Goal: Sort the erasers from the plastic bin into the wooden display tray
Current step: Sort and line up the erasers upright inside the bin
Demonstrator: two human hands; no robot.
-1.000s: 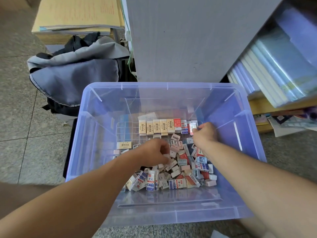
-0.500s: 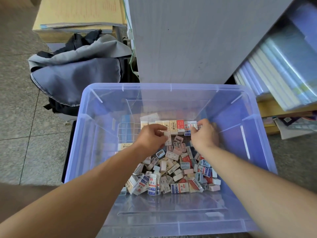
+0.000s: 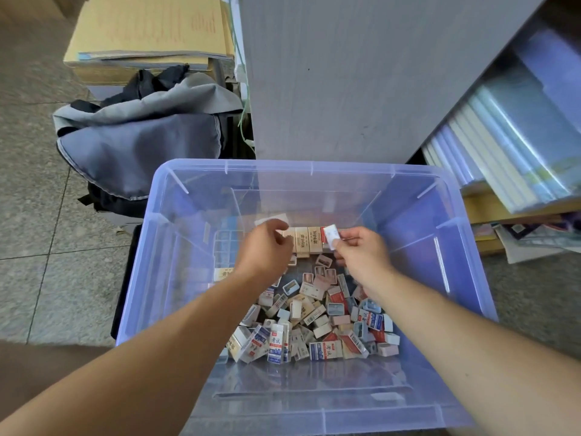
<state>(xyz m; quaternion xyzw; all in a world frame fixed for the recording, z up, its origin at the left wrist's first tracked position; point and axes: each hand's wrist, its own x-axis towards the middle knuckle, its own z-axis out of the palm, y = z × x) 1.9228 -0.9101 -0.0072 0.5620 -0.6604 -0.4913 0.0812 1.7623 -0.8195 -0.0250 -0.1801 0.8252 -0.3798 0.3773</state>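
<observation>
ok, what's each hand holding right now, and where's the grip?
Right hand pinches a small white eraser by its lower end. Left hand is curled; whether it holds anything cannot be told.

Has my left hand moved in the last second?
Yes: the left hand went from the loose eraser pile to the far row of beige erasers.

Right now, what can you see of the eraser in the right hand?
The eraser is a small white block with faint bluish print, too blurred to read. The right hand pinches its lower end, holding it tilted by the right end of the row of beige erasers in the plastic bin; whether it touches them is unclear.
</observation>
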